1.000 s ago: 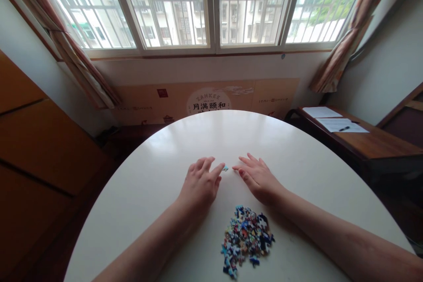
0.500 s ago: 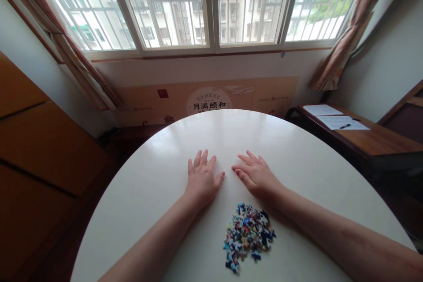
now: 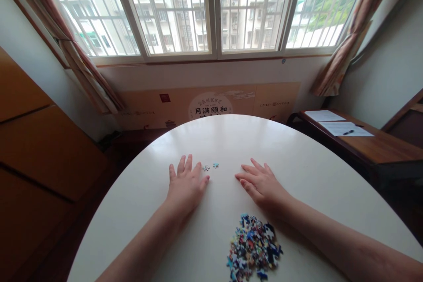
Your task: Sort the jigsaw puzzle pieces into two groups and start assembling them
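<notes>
My left hand (image 3: 185, 183) lies palm down on the white table with its fingers spread, holding nothing. Just right of its index fingertip is a small pale jigsaw piece (image 3: 206, 168), and a light blue jigsaw piece (image 3: 216, 165) lies a little farther right, apart from it. My right hand (image 3: 261, 181) also rests flat on the tabletop, fingers outstretched and nothing in them. Below it, nearer to me, a heap of mixed-colour jigsaw pieces (image 3: 253, 246) sits between my forearms; its lower edge reaches the bottom of the view.
The round white table (image 3: 132, 211) curves away toward a barred window (image 3: 214, 13). Against the wall below stands a printed cardboard panel (image 3: 178, 101). At right, a wooden desk (image 3: 390, 147) bears papers (image 3: 342, 128) and a pen (image 3: 348, 132). Wooden cabinets (image 3: 36, 154) stand at left.
My left hand has slid left, uncovering the two jigsaw pieces beside its index finger. My right hand stays in nearly the same place. The whole view has shifted slightly.
</notes>
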Demonstrator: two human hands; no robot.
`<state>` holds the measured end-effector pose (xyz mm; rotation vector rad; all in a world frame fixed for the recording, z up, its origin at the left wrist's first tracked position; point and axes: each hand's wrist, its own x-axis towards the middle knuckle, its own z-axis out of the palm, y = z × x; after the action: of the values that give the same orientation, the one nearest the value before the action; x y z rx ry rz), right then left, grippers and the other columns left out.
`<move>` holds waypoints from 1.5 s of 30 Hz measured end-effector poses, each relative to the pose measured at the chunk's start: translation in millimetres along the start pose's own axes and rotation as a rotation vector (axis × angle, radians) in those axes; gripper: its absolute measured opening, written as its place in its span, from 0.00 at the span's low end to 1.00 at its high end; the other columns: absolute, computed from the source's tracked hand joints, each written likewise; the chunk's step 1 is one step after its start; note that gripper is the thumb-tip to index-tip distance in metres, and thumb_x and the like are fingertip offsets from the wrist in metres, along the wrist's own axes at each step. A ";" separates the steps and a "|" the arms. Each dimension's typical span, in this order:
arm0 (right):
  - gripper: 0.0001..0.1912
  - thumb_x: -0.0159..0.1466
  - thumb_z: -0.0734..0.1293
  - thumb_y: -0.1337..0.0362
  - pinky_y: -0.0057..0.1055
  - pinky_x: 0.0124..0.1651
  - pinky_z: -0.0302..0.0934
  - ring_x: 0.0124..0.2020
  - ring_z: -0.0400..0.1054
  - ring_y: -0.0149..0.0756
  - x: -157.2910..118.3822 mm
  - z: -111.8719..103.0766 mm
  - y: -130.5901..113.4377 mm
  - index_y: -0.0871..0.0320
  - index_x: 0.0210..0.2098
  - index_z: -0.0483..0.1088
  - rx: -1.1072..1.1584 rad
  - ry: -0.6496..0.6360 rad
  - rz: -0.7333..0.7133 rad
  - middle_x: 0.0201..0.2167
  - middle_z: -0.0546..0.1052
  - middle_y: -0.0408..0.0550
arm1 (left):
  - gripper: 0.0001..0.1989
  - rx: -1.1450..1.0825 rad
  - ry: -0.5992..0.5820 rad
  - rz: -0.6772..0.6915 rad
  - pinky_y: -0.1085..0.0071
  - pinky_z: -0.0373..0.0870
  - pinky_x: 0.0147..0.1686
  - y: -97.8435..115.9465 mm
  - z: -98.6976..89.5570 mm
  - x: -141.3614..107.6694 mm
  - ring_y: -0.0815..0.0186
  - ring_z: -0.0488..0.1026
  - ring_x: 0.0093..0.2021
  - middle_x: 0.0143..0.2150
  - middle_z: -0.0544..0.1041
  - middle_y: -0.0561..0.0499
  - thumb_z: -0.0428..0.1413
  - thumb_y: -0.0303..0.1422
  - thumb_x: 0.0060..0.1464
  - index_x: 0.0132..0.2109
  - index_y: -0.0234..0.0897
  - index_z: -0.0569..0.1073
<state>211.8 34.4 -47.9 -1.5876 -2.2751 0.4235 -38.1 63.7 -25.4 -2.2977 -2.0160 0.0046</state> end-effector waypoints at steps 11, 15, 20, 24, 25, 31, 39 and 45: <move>0.23 0.74 0.55 0.53 0.68 0.70 0.34 0.74 0.43 0.58 -3.3 -5.2 -5.9 0.47 0.61 0.71 -0.012 -0.060 0.019 0.70 0.63 0.51 | 0.29 -0.036 -0.027 0.005 0.34 0.43 0.66 -4.9 8.8 3.5 0.43 0.44 0.75 0.76 0.51 0.40 0.45 0.50 0.66 0.70 0.49 0.63; 0.23 0.74 0.55 0.52 0.68 0.70 0.34 0.74 0.43 0.58 -2.6 -6.8 -9.0 0.48 0.61 0.71 -0.007 -0.061 0.024 0.70 0.63 0.50 | 0.31 -0.029 0.030 0.075 0.37 0.41 0.68 -3.8 12.9 7.6 0.45 0.42 0.75 0.77 0.46 0.41 0.45 0.51 0.66 0.71 0.49 0.61; 0.22 0.73 0.55 0.52 0.69 0.69 0.35 0.74 0.44 0.59 -0.6 -2.3 -7.3 0.48 0.60 0.71 0.001 -0.032 0.015 0.69 0.64 0.50 | 0.30 -0.041 0.079 0.209 0.40 0.38 0.69 15.1 15.5 1.1 0.47 0.41 0.76 0.77 0.47 0.41 0.45 0.51 0.66 0.70 0.46 0.64; 0.21 0.73 0.56 0.53 0.69 0.69 0.35 0.74 0.44 0.59 0.0 -0.2 -7.0 0.49 0.59 0.72 0.012 -0.015 0.005 0.69 0.64 0.52 | 0.32 -0.074 0.003 0.208 0.40 0.40 0.69 31.0 12.0 -4.6 0.47 0.40 0.76 0.77 0.46 0.39 0.43 0.52 0.67 0.70 0.42 0.63; 0.21 0.73 0.56 0.53 0.69 0.69 0.35 0.74 0.45 0.60 0.0 -0.3 -6.9 0.50 0.59 0.72 0.018 -0.009 0.002 0.69 0.65 0.53 | 0.33 -0.085 -0.020 0.217 0.40 0.41 0.69 34.2 11.0 -5.9 0.47 0.40 0.76 0.77 0.46 0.39 0.42 0.52 0.67 0.71 0.41 0.62; 0.16 0.70 0.60 0.63 0.70 0.68 0.40 0.72 0.50 0.57 -0.4 -2.1 1.8 0.50 0.51 0.78 0.139 0.106 -0.066 0.64 0.71 0.52 | 0.36 -0.107 -0.018 0.192 0.39 0.40 0.69 30.9 9.1 -4.7 0.46 0.40 0.76 0.77 0.45 0.39 0.42 0.52 0.67 0.74 0.37 0.55; 0.27 0.52 0.63 0.82 0.60 0.72 0.43 0.74 0.47 0.47 -14.2 -18.9 6.8 0.45 0.37 0.82 0.149 -0.009 -0.521 0.68 0.66 0.40 | 0.33 -0.067 -0.045 0.045 0.36 0.39 0.68 -1.1 11.8 8.1 0.46 0.39 0.76 0.77 0.45 0.38 0.39 0.50 0.68 0.71 0.39 0.61; 0.28 0.50 0.67 0.82 0.60 0.72 0.41 0.74 0.46 0.49 -15.5 -22.3 4.9 0.43 0.39 0.82 0.068 -0.103 -0.560 0.69 0.65 0.37 | 0.32 -0.072 0.053 0.087 0.36 0.44 0.68 3.9 15.5 0.5 0.44 0.44 0.75 0.75 0.53 0.37 0.42 0.49 0.67 0.69 0.36 0.65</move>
<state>230.6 22.6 -31.5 -0.8508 -2.6132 0.4292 -35.1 64.6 -41.2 -2.3992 -1.9208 -0.1237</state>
